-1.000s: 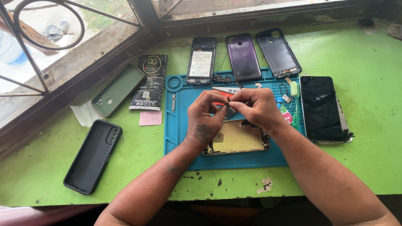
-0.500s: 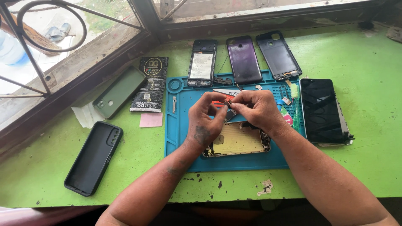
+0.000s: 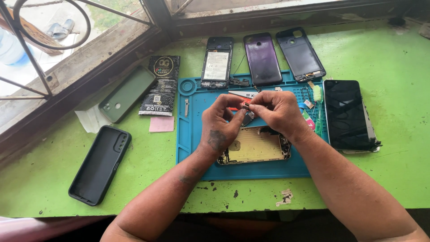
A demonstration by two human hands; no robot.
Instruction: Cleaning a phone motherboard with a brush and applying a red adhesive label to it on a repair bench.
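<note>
Red and dark, a small part (image 3: 245,107) is sitting pinched between both hands just above the opened phone (image 3: 255,145), whose pale inner frame is lying face up on the blue work mat (image 3: 192,134). The left hand (image 3: 220,123) is curling its fingers (image 3: 233,101) together around the part from the left, while the right hand (image 3: 280,112) is pressing its fingers (image 3: 260,105) together on it from the right, so the fingertips are nearly touching. Beyond the hands, at the mat's far edge, a phone body with a battery (image 3: 217,62), a purple back cover (image 3: 262,58) and a dark frame (image 3: 300,54) are lying side by side. A black screen panel (image 3: 347,114) is resting to the right on the green bench (image 3: 394,170). To the left, a black packet (image 3: 161,85), a green case (image 3: 127,94) and a black case (image 3: 101,163) are lying well apart from the hands.
</note>
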